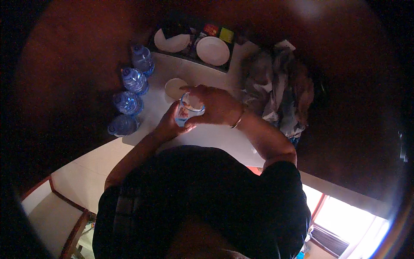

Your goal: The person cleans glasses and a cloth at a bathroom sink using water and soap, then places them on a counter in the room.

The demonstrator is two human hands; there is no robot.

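Observation:
A clear cup with a blue rim is held between my two hands over a white surface. My left hand grips it from the left and below. On the right, my right hand curls around its rim with something pale at the mouth, which I cannot identify. Reddish marks or contents show through the cup's side. Just beyond my fingers, a round whitish dish or lid lies on the surface, partly covered by my right hand.
Several clear plastic water bottles line the left edge. At the back, a dark tray bears white bowls and small coloured packets. A crumpled heap of cloth or plastic lies to the right. Dark brown panels surround the surface.

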